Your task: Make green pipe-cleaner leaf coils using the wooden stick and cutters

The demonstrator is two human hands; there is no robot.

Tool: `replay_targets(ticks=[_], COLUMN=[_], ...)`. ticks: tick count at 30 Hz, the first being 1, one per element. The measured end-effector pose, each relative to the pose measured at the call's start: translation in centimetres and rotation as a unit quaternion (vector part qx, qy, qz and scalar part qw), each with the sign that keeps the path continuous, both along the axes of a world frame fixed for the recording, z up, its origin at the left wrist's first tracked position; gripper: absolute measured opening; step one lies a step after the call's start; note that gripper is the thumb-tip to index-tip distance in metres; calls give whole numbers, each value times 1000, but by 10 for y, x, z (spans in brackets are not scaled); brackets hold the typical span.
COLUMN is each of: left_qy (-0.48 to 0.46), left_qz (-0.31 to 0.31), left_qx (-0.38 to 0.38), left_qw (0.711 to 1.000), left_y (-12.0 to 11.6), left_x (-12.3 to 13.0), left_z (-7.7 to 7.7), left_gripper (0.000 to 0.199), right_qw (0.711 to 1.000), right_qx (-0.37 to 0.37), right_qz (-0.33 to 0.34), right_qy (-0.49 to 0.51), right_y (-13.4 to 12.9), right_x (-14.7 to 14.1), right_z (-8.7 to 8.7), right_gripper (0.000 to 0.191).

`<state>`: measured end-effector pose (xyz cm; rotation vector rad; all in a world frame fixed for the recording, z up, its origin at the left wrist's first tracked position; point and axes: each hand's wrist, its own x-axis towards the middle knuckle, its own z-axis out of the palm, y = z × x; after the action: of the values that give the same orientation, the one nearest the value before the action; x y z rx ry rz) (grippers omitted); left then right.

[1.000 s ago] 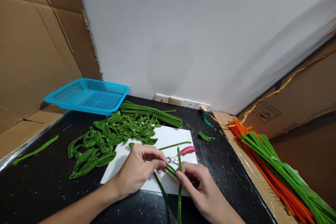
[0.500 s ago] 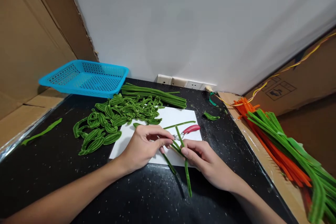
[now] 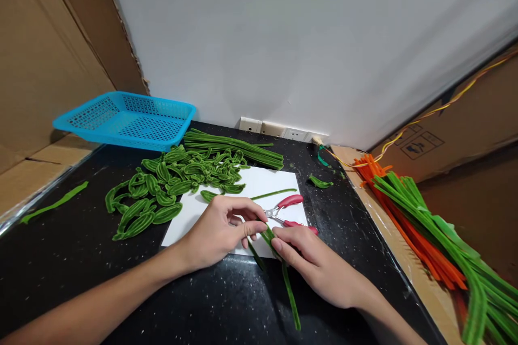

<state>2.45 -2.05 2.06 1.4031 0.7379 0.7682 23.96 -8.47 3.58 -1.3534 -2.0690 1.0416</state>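
Over the front part of a white sheet, my left hand pinches green fuzzy stems between thumb and fingertips. My right hand grips the same stems just to the right, thumb on top. Their loose ends hang down over the black table. Behind the hands lie pliers with red handles, and a single green stem lies beyond them on the sheet. A heap of looped green leaf shapes spreads left of and behind the sheet.
A blue basket stands at the back left, beside a bundle of green stems. Orange stems and green stems lie at the right on cardboard. Wall sockets line the back edge.
My right hand has moved slightly left and down, closer to my left hand. The stem that crossed upright between the hands now lies along the others, and both plier handles show.
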Motion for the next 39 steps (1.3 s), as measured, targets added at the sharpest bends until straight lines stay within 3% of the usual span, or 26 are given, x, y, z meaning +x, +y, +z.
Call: replay_targets(ticks=[5, 13, 18, 24, 29, 34, 39], left_qy=[-46, -29, -72, -89, -84, -66, -27], left_qz=[4, 61, 83, 74, 58, 65, 31], left_qx=[-39, -22, -49, -147, -144, -131, -106], left_qw=[998, 997, 993, 982, 984, 987, 994], left_y=[3, 7, 6, -1, 6, 10, 3], left_x=[0, -2, 2, 5, 0, 0, 3], left_z=[5, 5, 6, 6, 4, 1, -3], left_gripper=[19, 20, 27, 33, 35, 37, 36], right_qw=[998, 991, 958, 920, 923, 911, 907], right_qx=[-24, -58, -98, -54, -89, -65, -68], right_qz=[-44, -84, -122, -190, -205, -245, -247], right_qy=[22, 90, 242, 338, 315, 325, 335], right_y=[2, 6, 7, 6, 9, 12, 17], right_x=[0, -2, -5, -12, -18, -11, 1], right_z=[5, 2, -6, -16, -17, -20, -25], right_gripper=[46, 46, 46, 41, 43, 31, 29])
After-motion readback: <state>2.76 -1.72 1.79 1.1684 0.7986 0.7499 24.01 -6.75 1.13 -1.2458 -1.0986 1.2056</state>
